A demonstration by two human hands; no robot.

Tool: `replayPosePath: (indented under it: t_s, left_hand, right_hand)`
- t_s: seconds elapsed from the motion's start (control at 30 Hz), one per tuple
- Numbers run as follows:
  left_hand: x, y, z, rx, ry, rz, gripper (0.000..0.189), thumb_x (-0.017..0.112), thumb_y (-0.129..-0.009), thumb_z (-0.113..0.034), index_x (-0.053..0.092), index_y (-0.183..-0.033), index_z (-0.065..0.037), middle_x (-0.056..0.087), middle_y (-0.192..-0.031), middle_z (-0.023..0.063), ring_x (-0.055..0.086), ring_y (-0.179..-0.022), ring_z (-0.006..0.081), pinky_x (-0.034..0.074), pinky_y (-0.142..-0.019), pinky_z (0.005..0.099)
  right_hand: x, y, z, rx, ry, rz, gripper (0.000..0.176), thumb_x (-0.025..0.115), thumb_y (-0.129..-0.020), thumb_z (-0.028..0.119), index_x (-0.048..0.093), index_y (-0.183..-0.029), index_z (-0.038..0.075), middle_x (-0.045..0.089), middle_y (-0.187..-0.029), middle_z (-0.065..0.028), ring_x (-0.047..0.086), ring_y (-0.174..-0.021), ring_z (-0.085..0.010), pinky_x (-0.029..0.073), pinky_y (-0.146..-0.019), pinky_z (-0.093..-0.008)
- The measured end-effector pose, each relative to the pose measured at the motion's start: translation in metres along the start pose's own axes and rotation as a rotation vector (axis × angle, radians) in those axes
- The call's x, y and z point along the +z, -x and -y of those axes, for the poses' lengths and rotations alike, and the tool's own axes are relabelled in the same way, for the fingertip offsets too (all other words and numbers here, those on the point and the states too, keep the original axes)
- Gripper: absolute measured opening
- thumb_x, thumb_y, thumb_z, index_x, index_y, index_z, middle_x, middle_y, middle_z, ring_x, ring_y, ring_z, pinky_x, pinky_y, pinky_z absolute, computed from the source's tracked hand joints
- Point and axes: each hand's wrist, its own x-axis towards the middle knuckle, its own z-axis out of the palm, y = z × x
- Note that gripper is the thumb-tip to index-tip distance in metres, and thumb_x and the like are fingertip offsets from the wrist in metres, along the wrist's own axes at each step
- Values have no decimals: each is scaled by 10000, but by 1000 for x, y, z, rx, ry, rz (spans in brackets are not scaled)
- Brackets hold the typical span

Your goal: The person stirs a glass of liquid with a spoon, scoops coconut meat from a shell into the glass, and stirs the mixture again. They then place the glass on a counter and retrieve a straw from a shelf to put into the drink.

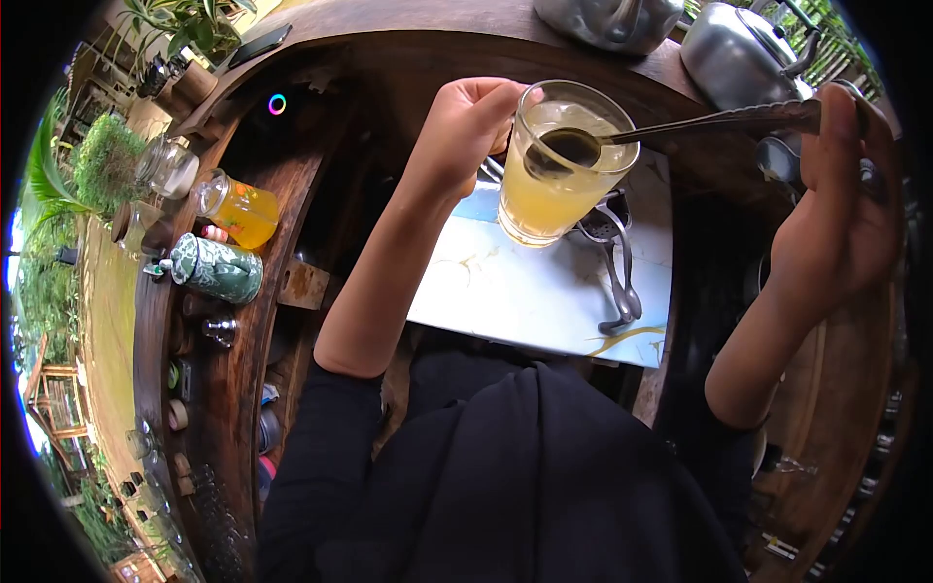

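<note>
My left hand [476,131] is closed round the handle of a clear glass mug [549,209], which holds a pale yellow drink and is raised, slightly tilted, above a white marbled board. In my right hand [841,194] is the handle end of a long metal spoon [719,122]. The spoon's bowl dips into the mug at the drink's surface. Below and to the right of the mug, a metal citrus squeezer [617,262] lies on the marbled board [515,301], partly hidden by the glass.
Two metal kettles [743,53] stand at the back right. On the left wooden counter are a glass jug of orange drink [243,209], a green speckled enamel pot [219,267] and clear jars [170,165]. A phone [260,45] lies at the back left near a plant.
</note>
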Motion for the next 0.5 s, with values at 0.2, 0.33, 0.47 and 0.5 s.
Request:
replayPosePath:
  t_s: [0.2,0.33,0.47,0.5]
  left_hand:
    - [-3,4,-12,48,-32,-11,245,633,-792,-174,566,-595,-44,367,-474,-81,244,-416,7,169,-405,214]
    - [-10,11,-23,47,-56,46,230,644,-798,-209,586,-639,-53,436,-518,-69,321,-433,1,226,-412,181]
    - [-16,11,-24,97,-20,112,198,652,-811,-226,621,-735,-46,553,-617,-35,483,-510,13,373,-471,154]
    - [-18,10,-24,94,-19,110,198,652,-811,-226,621,-735,-46,553,-617,-35,483,-510,13,373,-471,154]
  right_hand:
    - [26,-2,27,-135,132,84,166,569,-851,14,614,-985,-72,627,-925,-98,578,-805,-95,437,-684,-170]
    - [35,-1,35,-170,96,115,155,567,-852,7,615,-975,-75,629,-921,-94,577,-809,-96,433,-714,-176]
    - [37,-5,39,-210,76,279,145,556,-856,-8,599,-976,-75,627,-920,-85,571,-818,-94,427,-728,-182]
    - [40,-6,40,-258,48,301,146,553,-858,-8,591,-983,-73,625,-925,-84,569,-823,-93,426,-724,-180]
